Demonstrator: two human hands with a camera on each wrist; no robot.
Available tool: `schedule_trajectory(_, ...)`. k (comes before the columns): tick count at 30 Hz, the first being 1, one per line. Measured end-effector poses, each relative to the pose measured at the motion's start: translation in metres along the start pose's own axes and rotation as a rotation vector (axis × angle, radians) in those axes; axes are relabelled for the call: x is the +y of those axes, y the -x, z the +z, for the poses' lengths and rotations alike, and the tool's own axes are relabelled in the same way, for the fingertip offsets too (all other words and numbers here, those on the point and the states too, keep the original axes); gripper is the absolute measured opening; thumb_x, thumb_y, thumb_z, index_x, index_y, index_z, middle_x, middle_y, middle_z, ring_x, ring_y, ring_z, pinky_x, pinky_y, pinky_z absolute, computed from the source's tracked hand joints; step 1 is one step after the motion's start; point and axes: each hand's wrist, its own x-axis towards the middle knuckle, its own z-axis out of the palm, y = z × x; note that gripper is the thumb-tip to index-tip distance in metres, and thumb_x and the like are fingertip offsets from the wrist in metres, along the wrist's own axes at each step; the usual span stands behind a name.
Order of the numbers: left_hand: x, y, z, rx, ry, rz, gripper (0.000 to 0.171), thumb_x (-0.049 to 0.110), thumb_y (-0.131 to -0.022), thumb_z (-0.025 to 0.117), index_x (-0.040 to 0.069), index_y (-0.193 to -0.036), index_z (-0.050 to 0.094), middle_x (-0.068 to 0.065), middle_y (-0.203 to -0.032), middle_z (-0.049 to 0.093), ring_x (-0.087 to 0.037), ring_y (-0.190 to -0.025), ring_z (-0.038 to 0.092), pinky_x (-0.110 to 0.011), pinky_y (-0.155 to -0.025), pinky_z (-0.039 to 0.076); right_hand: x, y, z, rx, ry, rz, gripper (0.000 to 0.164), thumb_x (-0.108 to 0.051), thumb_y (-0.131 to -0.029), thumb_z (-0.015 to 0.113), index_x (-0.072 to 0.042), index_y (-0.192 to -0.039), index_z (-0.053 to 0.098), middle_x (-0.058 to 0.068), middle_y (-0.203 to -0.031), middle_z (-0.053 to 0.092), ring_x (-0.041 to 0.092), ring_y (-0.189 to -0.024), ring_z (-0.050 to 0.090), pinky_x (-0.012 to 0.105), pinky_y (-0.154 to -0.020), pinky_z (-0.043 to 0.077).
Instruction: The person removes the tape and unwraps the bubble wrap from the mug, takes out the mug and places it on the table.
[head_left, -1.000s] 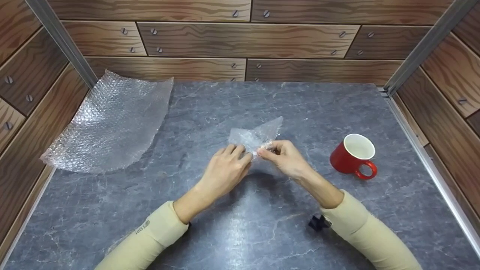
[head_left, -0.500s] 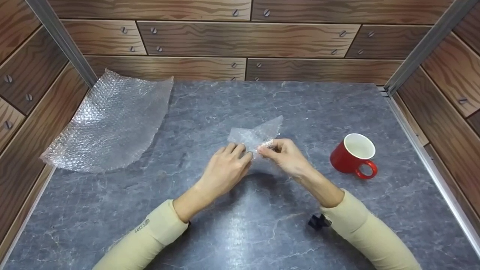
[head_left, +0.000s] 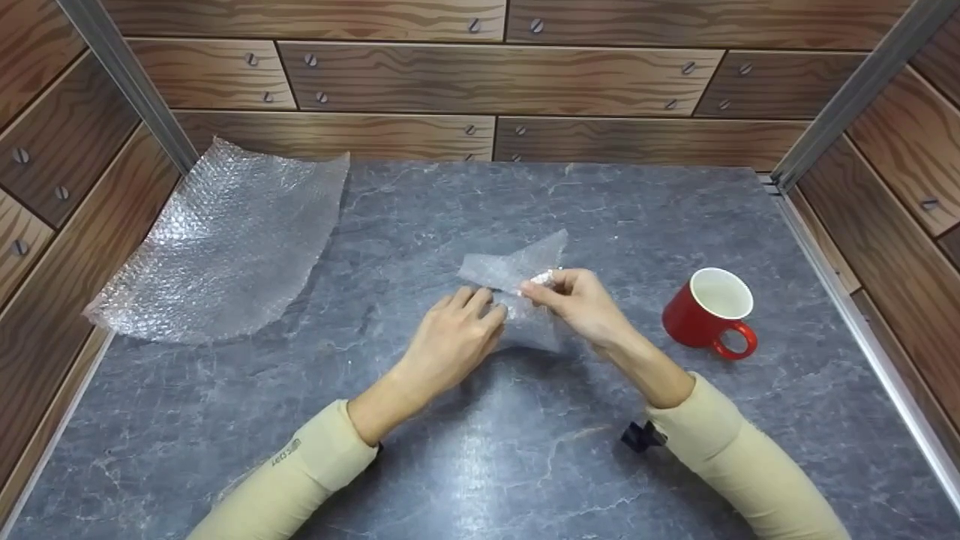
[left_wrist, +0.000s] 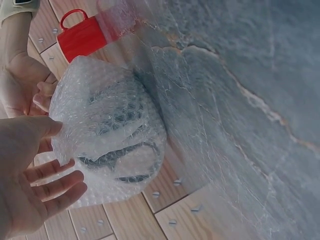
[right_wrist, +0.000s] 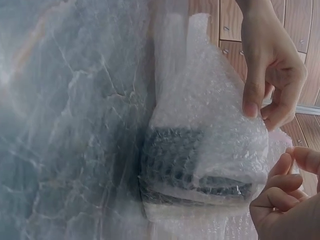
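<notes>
In the head view a small bundle of clear bubble wrap [head_left: 510, 264] sits mid-table between the two hands. Something dark shows through the bubble wrap [left_wrist: 112, 107] in both wrist views; its kind is hard to make out. My left hand [head_left: 448, 341] holds the near left side of the wrap, with thumb and fingertips at its edge. Between thumb and fingers, my right hand [head_left: 589, 307] pinches a shiny bit of the wrap at the right. Over on the right, a red mug [head_left: 694, 319] with a white inside stands upright, handle toward the near right.
A large flat sheet of bubble wrap [head_left: 240, 240] lies at the back left and reaches the left wall. Wood-patterned panels [head_left: 495, 79] enclose the grey marbled table [head_left: 480, 480] at the back and sides, with metal rails [head_left: 870, 360] along the edges.
My right hand has shifted slightly up and to the right with the pinched wrap, so more of the bundle shows between the hands. The left hand has stayed almost still.
</notes>
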Motion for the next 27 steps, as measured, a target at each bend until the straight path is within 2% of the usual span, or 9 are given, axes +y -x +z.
schedule_trajectory(3,0.000,0.000,0.001,0.011,0.003,-0.002,0.013,0.028,-0.097,0.076,0.016,-0.098,0.071,-0.002,-0.102,0.071,-0.019,-0.089,0.067,-0.029,-0.068,0.059,-0.003,-0.002,-0.002,0.007,-0.010,-0.003,0.019,-0.019,-0.101,0.072,-0.012,-0.083,0.073,-0.011,-0.063,0.051,0.003,-0.054,0.037,0.017,-0.049,0.030)
schedule_trajectory(10,0.000,0.001,0.001,-0.001,0.010,0.000,0.012,0.026,-0.097,0.075,0.015,-0.099,0.071,-0.002,-0.101,0.070,-0.019,-0.088,0.066,-0.028,-0.069,0.059,-0.009,-0.008,-0.005,0.050,-0.022,-0.034,0.018,-0.016,-0.101,0.070,-0.015,-0.083,0.075,-0.011,-0.068,0.061,0.002,-0.060,0.044,0.016,-0.054,0.035)
schedule_trajectory(18,0.000,0.001,0.000,0.005,0.012,-0.001,0.012,0.026,-0.097,0.075,0.015,-0.099,0.072,-0.002,-0.099,0.070,-0.018,-0.087,0.065,-0.028,-0.070,0.060,-0.015,-0.020,-0.012,0.107,-0.008,-0.090,0.013,-0.017,-0.101,0.070,-0.014,-0.090,0.077,-0.012,-0.066,0.054,0.003,-0.061,0.042,0.017,-0.056,0.034)
schedule_trajectory(25,0.000,0.001,0.001,0.013,0.006,0.000,0.013,0.027,-0.096,0.076,0.015,-0.098,0.071,-0.002,-0.098,0.069,-0.018,-0.086,0.065,-0.027,-0.070,0.059,-0.015,-0.033,-0.018,0.128,-0.054,-0.085,0.014,-0.018,-0.100,0.072,-0.018,-0.086,0.074,-0.010,-0.073,0.069,0.006,-0.062,0.058,0.016,-0.057,0.051)
schedule_trajectory(27,0.000,0.001,0.001,0.013,0.003,0.000,0.013,0.027,-0.097,0.075,0.015,-0.098,0.071,-0.001,-0.097,0.069,-0.018,-0.085,0.064,-0.027,-0.068,0.059,-0.014,-0.036,-0.020,0.130,-0.058,-0.089,0.014,-0.020,-0.100,0.072,-0.018,-0.086,0.074,-0.009,-0.075,0.071,0.007,-0.063,0.061,0.017,-0.058,0.052)
